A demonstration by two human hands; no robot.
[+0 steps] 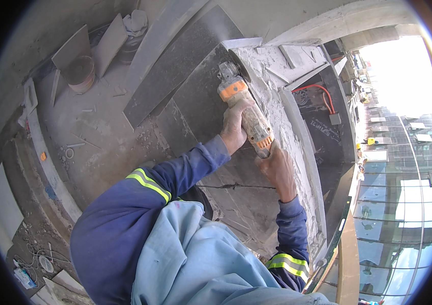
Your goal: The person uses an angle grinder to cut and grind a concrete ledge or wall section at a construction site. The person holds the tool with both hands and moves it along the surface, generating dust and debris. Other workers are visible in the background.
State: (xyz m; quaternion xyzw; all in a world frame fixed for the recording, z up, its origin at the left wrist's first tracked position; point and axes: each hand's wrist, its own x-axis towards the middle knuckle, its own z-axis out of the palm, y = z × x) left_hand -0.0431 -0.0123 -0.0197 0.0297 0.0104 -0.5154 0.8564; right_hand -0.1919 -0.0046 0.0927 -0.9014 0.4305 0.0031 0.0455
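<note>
An angle grinder (254,119), dusty with orange parts, lies between my two hands. My left hand (234,124) wraps round its body behind the orange head. At the rear end, my right hand (278,166) is closed on the grinder's back. The thin cutting disc (240,66) stands at the edge of a grey slab (200,84), beside a rough, mortar-covered ledge (289,134). Pale dust hangs near the disc. Whether the disc touches the slab I cannot tell.
A bucket (80,76) and leaning boards (110,46) stand at the far left. Rubble and offcuts litter the floor. Right of the ledge, an orange conduit (322,91) meets a small box. A spirit level (339,229) lies along the right edge, by glass panels (399,223).
</note>
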